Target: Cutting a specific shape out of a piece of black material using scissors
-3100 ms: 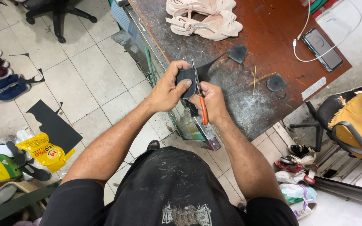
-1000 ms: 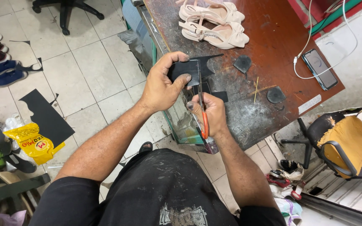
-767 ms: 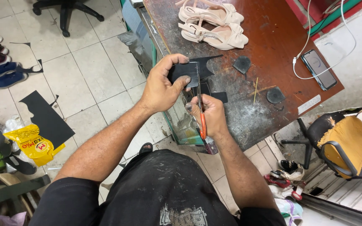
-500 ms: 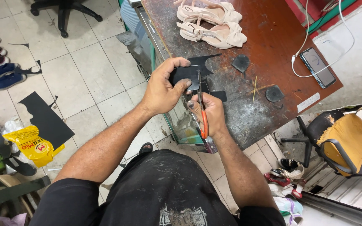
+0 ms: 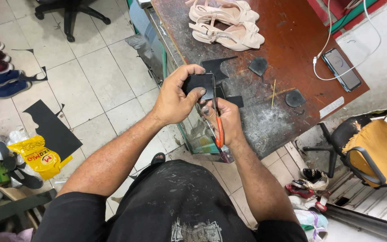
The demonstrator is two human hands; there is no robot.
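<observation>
My left hand (image 5: 175, 96) grips a small black rubber piece (image 5: 198, 84) just above the near edge of the worn brown table (image 5: 292, 40). My right hand (image 5: 225, 121) is closed around scissors with orange handles (image 5: 219, 130), whose blades run up against the right edge of the black piece. Two more black offcuts lie on the table just behind the hands (image 5: 218, 66), and two small dark heel-shaped pieces (image 5: 259, 65) (image 5: 294, 97) lie further right.
A pair of beige sandals (image 5: 225, 24) sits at the table's far side. A phone (image 5: 341, 68) on a white cable lies at the right. A worn yellow chair (image 5: 375, 148) stands at right. Shoes, a black sheet scrap (image 5: 52, 130) and a yellow bag (image 5: 39, 154) lie on the tiled floor.
Both hands stay together at the table edge; the left hand has turned the black piece slightly against the scissors. The view has shifted a little.
</observation>
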